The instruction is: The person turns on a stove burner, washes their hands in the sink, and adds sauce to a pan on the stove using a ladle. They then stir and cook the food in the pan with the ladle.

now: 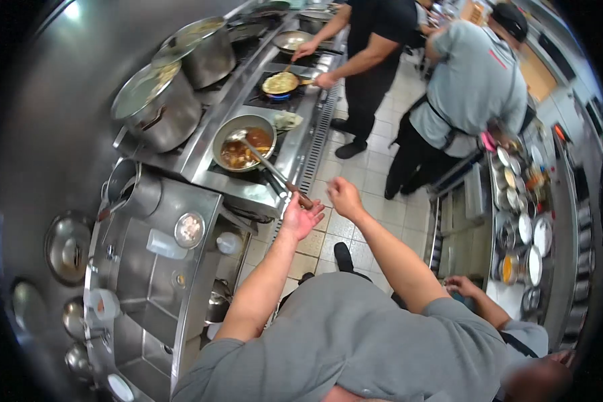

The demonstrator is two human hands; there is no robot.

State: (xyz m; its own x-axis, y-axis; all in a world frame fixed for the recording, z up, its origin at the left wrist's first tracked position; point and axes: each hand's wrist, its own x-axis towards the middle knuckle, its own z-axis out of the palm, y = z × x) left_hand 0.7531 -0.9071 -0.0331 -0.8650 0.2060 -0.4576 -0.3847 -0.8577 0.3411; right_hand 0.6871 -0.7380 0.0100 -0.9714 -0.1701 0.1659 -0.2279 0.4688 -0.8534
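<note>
My left hand [302,218] is palm up with its fingers loosely apart, beside the pan handles at the stove's front edge. The brown handle end of a long metal ladle [264,159] overlaps its fingers; whether they touch I cannot tell. The ladle's bowl rests in a frying pan [217,142] of brown sauce with chunks [238,155]. The pan's dark handle [273,183] points towards me. Over the floor, to the right of the left hand, my right hand [344,199] has its fingers curled together; anything inside them is hidden.
Two large pots [171,120] stand behind the stove. A co-worker's hands [325,80] work a pan of food [280,83] over a blue flame. A steel sink [147,301] is at left. Another person [476,80] stands by containers [532,264] at right; someone's hand [462,286] is beside me.
</note>
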